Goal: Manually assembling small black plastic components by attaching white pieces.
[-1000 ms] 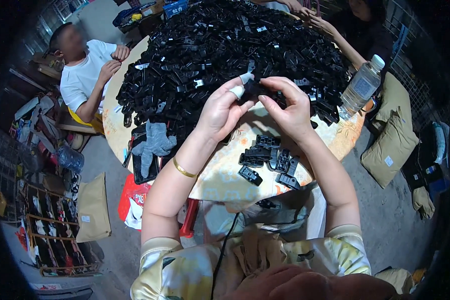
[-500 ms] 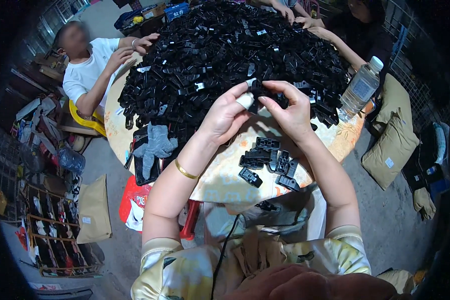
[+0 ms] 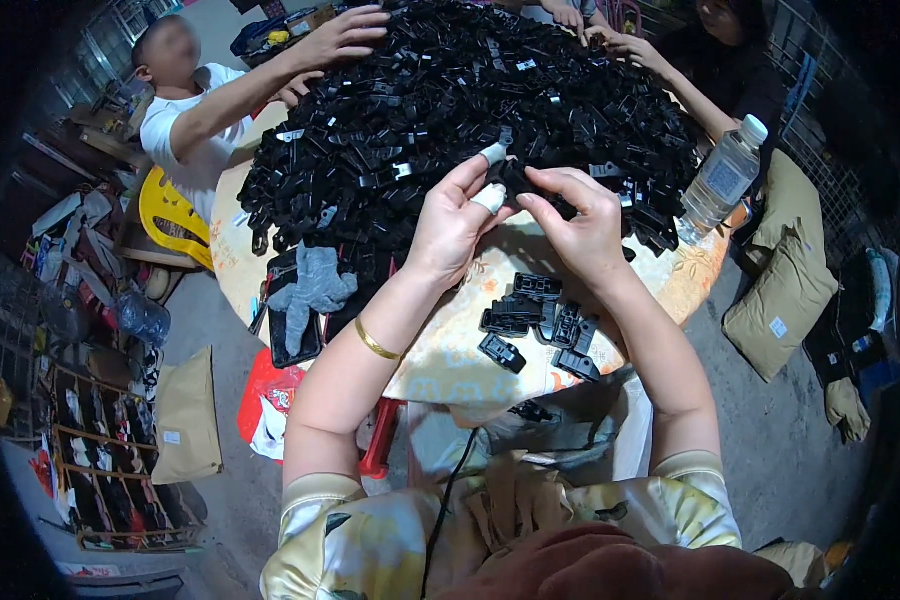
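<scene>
Both my hands meet over the near edge of a large heap of black plastic parts (image 3: 440, 120). My left hand (image 3: 457, 220), with white tape on its thumb and a fingertip, pinches a small black plastic part (image 3: 513, 177). From the other side, my right hand (image 3: 575, 215) closes thumb and forefinger on the same part; the fingers hide much of it. Below my hands, several black clip-like pieces (image 3: 515, 318) lie in a loose group on the patterned tablecloth (image 3: 450, 370).
A grey glove (image 3: 315, 290) lies on a dark tray beside my left forearm. At the right table edge stands a clear bottle (image 3: 720, 185). A person in white (image 3: 195, 125) reaches into the heap from the left; others work at the far right. Tan sacks (image 3: 782, 290) rest on the floor.
The person in white has stretched an arm further over the heap. My left hand has shifted slightly, its taped fingertip lifting off the thumb; both hands stay on the small part.
</scene>
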`<control>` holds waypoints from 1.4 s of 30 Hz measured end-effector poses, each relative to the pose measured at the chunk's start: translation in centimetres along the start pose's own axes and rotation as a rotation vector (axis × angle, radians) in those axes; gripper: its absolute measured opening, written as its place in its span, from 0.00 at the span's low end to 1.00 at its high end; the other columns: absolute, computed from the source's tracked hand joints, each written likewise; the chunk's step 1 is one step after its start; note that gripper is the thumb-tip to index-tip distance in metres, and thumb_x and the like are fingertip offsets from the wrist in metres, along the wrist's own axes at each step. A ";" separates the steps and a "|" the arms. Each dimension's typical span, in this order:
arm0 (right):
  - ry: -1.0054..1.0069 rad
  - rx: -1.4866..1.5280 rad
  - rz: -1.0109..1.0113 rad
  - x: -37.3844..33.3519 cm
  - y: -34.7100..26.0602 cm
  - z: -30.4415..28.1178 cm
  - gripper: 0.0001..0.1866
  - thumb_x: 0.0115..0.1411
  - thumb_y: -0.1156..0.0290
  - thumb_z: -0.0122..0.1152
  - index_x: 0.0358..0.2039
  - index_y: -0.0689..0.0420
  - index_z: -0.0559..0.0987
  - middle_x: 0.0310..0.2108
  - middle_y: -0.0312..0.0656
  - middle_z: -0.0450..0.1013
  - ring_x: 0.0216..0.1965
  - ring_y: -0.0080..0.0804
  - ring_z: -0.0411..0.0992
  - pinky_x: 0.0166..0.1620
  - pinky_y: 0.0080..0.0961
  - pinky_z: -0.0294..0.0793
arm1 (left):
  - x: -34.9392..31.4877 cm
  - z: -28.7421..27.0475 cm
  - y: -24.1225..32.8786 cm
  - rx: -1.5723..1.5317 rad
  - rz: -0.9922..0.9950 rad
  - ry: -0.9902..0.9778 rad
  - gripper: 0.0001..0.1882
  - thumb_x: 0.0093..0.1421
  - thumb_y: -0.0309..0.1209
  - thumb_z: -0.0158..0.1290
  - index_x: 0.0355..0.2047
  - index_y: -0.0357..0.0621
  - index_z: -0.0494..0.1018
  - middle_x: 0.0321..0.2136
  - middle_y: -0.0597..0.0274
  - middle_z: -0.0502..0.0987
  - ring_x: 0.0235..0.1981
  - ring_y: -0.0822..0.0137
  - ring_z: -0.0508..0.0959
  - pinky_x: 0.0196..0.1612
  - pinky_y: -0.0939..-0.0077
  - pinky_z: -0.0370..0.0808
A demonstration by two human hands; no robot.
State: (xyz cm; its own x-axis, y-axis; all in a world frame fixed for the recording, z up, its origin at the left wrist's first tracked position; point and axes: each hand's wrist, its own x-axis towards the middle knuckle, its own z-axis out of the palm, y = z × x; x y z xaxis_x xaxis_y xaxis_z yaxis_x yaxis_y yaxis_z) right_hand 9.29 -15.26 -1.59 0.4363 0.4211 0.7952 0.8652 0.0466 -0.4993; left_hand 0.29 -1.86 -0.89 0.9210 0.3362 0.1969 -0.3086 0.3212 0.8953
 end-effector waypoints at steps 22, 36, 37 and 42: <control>-0.267 -0.563 -0.227 4.1 5.7 0.6 0.19 0.47 0.75 0.61 0.42 0.56 0.75 0.42 0.40 0.71 0.43 0.40 0.68 0.44 0.33 0.68 | -2.2 -0.2 -1.4 1.267 0.228 -0.535 0.13 0.55 0.28 0.48 0.39 0.34 0.71 0.34 0.45 0.74 0.40 0.48 0.74 0.46 0.61 0.69; -0.173 -0.132 0.075 3.7 2.6 0.8 0.13 0.49 0.71 0.64 0.35 0.61 0.78 0.32 0.43 0.76 0.29 0.27 0.74 0.34 0.19 0.73 | -3.5 -1.8 2.3 1.894 0.173 -0.320 0.15 0.45 0.27 0.53 0.35 0.37 0.68 0.28 0.47 0.73 0.29 0.50 0.76 0.31 0.61 0.74; -0.171 -0.044 0.115 3.2 2.4 0.5 0.13 0.48 0.69 0.64 0.36 0.60 0.79 0.32 0.44 0.75 0.29 0.30 0.74 0.34 0.23 0.73 | -3.5 -1.6 1.6 1.891 0.176 -0.313 0.13 0.46 0.25 0.51 0.35 0.37 0.68 0.27 0.46 0.73 0.29 0.50 0.76 0.31 0.61 0.74; -0.197 0.309 0.338 0.8 2.0 0.4 0.13 0.51 0.71 0.63 0.37 0.59 0.79 0.30 0.37 0.76 0.27 0.17 0.71 0.32 0.16 0.71 | -2.9 -0.6 -0.9 1.807 0.327 -0.282 0.09 0.50 0.23 0.46 0.33 0.40 0.71 0.27 0.46 0.72 0.29 0.50 0.76 0.32 0.65 0.75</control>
State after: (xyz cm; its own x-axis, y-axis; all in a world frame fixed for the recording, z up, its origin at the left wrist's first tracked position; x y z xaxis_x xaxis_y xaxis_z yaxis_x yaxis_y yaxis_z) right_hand 11.28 -14.44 -2.10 0.5991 0.6206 0.5059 0.5567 0.1313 -0.8203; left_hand -2.26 -2.60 -2.54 0.9504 -0.0173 0.3106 -0.0383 -0.9974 0.0615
